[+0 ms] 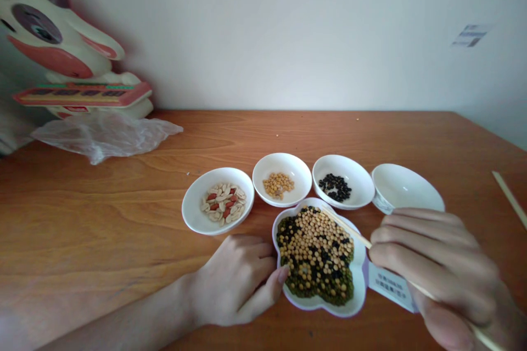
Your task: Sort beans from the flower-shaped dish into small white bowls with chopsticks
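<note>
Right fingers (418,238) curled round a slim wooden chopstick (354,234), left fingers (263,255) apparently pinching a smooth, scalloped dish (359,289)

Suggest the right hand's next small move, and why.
Probably work one soybean free with the chopstick: the right hand holds its tip at the soybeans in the flower-shaped tray, and the second bowl from the left holds similar ones.

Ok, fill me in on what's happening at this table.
The person's right hand holds a thin wooden stick, its tip at the mixed beans in a flower-shaped dish. The left hand touches the dish's left edge. Beyond the dish, three white bowls hold peanuts, yellow beans and black beans; a fourth bowl stands at the right.
</note>
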`<state>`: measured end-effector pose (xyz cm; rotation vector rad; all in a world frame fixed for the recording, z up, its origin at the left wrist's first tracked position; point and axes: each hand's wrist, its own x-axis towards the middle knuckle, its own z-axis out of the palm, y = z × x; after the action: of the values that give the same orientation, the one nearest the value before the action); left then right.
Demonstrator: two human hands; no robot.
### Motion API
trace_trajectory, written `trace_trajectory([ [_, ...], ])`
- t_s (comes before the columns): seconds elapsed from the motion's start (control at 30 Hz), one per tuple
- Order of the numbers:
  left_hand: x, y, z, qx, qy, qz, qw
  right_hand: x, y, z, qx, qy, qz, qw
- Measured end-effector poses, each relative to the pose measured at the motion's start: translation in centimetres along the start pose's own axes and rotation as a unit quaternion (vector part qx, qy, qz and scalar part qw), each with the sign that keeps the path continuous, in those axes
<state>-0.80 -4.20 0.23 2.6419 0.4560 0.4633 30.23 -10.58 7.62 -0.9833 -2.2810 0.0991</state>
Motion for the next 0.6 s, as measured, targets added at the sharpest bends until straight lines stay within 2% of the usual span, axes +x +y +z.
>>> trace_trajectory([
  [0.1,0.1,0.1,-0.1,-0.003,0.003,0.001,1.0,-0.1,0.9,-0.3,-0.011,-0.025,-0.027,0.999],
  [0.3,0.0,0.0,-0.1,-0.005,-0.005,0.0,1.0,-0.4,1.5,-0.8,0.012,-0.035,0.023,0.999],
  [0.6,0.0,-0.1,-0.1,-0.005,-0.015,-0.005,1.0,0.9,1.5,-1.0,0.004,-0.048,0.022,0.999],
])
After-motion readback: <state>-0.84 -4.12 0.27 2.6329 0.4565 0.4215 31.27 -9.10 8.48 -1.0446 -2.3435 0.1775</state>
